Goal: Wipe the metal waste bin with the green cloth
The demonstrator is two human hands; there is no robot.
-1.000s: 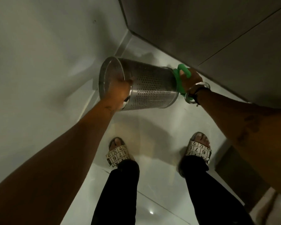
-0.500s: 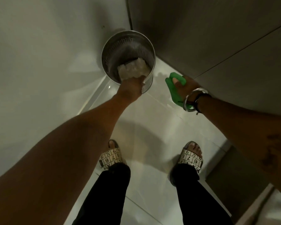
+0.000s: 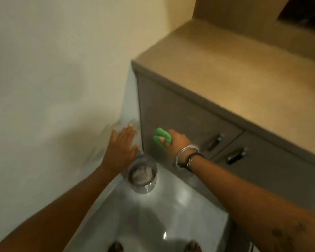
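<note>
Steel bin: metal waste bin (image 3: 141, 174) stands upright on the floor (image 3: 164, 211), in the corner between wall (image 3: 44, 88) and cabinet (image 3: 180, 113), white crumpled stuff inside.
Left hand (image 3: 120, 151): flat, fingers spread, empty, above the rim.
Right hand (image 3: 175, 141): grip closed on the green cloth (image 3: 161, 138).
Advice: steady the rim, wipe downward.
Room: tight at the back; open floor nearer.

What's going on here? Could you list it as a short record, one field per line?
Bin: metal waste bin upright on the floor in the corner, something pale inside
Left hand: left hand open, above the bin, not touching it
Right hand: right hand holding green cloth near the cabinet
Wrist: bangles
</note>
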